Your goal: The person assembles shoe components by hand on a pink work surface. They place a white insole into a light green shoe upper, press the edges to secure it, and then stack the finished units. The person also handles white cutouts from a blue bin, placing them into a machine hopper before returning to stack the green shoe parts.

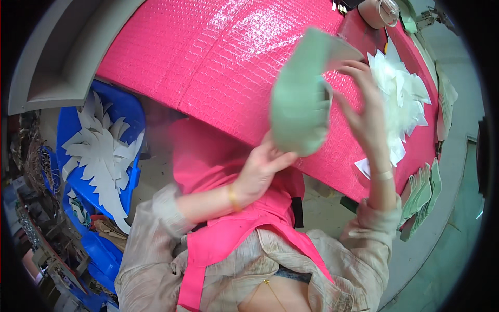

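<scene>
A pale green, curved, flexible sheet piece (299, 109) is held up over the pink table, slightly blurred by motion. My left hand (265, 166) pinches its lower end between thumb and fingers. To the right of the piece, my right hand (366, 104) is raised with thumb and fingers apart. Its fingertips are close to the piece's upper right end; whether they touch it I cannot tell. Beside that hand, a pile of thin white pointed pieces (403, 99) lies on the table.
The table (208, 57) has a shiny pink cover. Several folded green pieces (423, 195) hang at its right edge. A white round container (377, 13) stands at the far right. On the left, a blue bin (136, 117) holds white leaf-shaped pieces (99, 151) below a grey frame (57, 62).
</scene>
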Motion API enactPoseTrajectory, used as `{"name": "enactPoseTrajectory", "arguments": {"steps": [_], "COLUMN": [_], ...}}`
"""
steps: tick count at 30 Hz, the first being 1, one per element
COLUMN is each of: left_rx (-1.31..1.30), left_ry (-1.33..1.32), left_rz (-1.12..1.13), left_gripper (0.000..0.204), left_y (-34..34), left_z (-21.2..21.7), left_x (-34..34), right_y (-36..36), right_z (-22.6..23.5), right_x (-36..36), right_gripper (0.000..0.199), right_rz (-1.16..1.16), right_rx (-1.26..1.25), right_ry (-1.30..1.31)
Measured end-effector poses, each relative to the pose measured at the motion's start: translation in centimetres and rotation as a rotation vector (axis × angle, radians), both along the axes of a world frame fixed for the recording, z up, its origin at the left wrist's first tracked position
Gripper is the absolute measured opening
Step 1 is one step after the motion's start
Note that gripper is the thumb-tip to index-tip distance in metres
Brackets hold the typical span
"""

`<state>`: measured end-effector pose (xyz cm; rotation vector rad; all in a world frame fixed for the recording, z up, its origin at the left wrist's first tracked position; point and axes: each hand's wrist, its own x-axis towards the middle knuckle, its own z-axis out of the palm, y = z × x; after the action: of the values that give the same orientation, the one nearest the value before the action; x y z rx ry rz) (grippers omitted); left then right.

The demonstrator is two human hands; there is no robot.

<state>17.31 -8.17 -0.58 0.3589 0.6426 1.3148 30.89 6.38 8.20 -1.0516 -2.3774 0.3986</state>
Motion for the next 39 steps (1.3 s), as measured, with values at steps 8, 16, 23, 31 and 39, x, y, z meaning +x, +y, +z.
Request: {"name": "enactPoseTrajectory", "arguments": {"steps": [8, 16, 23, 31, 39], "left_rx": [0.657, 0.514, 0.446, 0.552, 0.680], "left_ry": [1.564, 1.760, 1.731, 1.955, 1.714], "left_rz": [0.313, 0.058, 0.101, 0.088, 0.161], "left_gripper": [0.037, 0.032, 0.033, 0.026, 0.017], "left_y": [6.9, 18.7, 17.2, 18.7, 20.8], "left_z": [6.4, 7.3, 6.4, 2.2, 2.5], "left_x": [-9.4, -9.1, -9.0, -9.4, -8.2], "right_y": [2.8, -1.3, 1.4, 1.8, 2.4], "right_z": [-6.0, -3.8, -5.3, -6.5, -6.4], "right_x": [-3.9, -1.0, -0.7, -0.3, -1.9], "right_gripper": [0.036, 0.010, 0.015, 0.020, 0.020], "right_rz": [-0.071, 0.336, 0.311, -0.039, 0.458], "right_rx": [-0.184, 0.470, 0.276, -0.423, 0.353], "right_ry": [-0.533, -0.269, -0.040, 0.335, -0.145]}}
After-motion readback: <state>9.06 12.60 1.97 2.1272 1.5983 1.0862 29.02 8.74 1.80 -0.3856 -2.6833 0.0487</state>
